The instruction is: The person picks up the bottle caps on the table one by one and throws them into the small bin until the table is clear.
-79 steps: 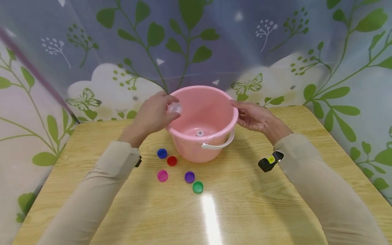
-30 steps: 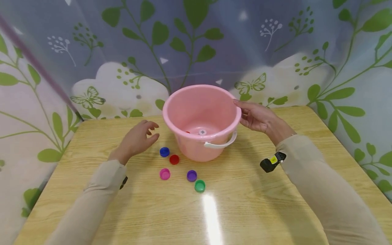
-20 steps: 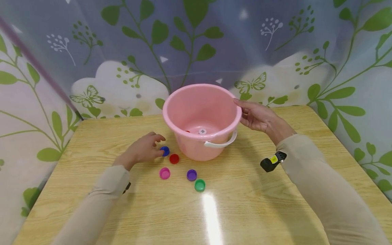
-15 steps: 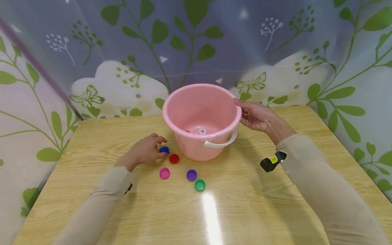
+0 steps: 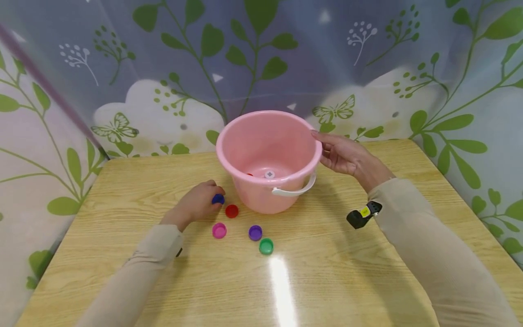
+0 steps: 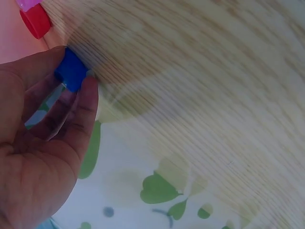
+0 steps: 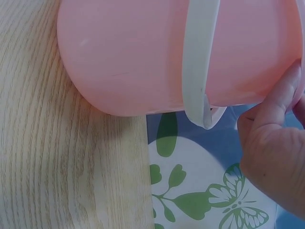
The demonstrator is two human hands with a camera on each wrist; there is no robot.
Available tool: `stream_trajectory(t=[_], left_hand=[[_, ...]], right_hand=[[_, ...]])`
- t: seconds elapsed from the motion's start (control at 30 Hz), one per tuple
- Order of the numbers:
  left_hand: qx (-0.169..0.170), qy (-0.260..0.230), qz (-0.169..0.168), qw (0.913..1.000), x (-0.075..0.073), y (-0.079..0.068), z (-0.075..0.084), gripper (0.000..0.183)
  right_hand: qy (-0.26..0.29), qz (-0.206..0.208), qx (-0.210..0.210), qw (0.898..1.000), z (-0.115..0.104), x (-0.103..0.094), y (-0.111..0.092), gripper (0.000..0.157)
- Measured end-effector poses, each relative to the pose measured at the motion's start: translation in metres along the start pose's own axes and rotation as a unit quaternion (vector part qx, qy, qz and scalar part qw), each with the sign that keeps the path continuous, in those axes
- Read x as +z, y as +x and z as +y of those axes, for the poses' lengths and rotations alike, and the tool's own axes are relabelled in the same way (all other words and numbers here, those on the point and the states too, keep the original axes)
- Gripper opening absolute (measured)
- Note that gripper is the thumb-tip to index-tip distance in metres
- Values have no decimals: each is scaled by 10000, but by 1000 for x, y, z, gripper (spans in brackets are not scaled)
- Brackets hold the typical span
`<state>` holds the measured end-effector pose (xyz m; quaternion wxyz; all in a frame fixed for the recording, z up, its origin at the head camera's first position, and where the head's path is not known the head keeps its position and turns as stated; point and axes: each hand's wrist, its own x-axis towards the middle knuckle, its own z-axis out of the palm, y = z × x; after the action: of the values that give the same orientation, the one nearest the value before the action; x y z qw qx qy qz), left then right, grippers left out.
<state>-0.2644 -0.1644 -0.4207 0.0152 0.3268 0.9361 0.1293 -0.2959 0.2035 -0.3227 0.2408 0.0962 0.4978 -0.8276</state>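
My left hand (image 5: 198, 202) pinches a blue bottle cap (image 5: 218, 199) between thumb and fingers, low over the table left of the pink bucket. The left wrist view shows the blue cap (image 6: 71, 70) gripped at the fingertips. My right hand (image 5: 343, 154) holds the rim of the pink bucket (image 5: 265, 200) on its right side, thumb and fingers at the edge. A red bottle cap (image 5: 231, 211) lies just beside the left fingertips. Pink (image 5: 219, 230), purple (image 5: 255, 233) and green (image 5: 266, 246) caps lie nearer the front, hollow side up.
Inside the bucket, a sliver of something red (image 5: 249, 174) peeks over the near rim, beside a light round mark (image 5: 269, 174) on its floor. The white handle (image 5: 294, 188) hangs down in front. A leaf-patterned cloth wall (image 5: 163, 113) stands behind the wooden table (image 5: 327, 272).
My left hand let go of a clear thing over the bucket, came down to the table and took hold of the blue cap. Something red now shows inside the bucket. My right hand stayed put.
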Motion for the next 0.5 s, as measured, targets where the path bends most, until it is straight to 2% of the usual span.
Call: stream_trajectory(t=[0.2, 0.5], left_hand=[[-215, 61, -73, 9997, -1, 0, 3, 16], [-291, 132, -111, 9994, 0, 0, 4, 16]], right_hand=[[57, -16, 3, 10000, 0, -1, 0, 20], [65, 1, -1, 10000, 0, 0, 0, 20]])
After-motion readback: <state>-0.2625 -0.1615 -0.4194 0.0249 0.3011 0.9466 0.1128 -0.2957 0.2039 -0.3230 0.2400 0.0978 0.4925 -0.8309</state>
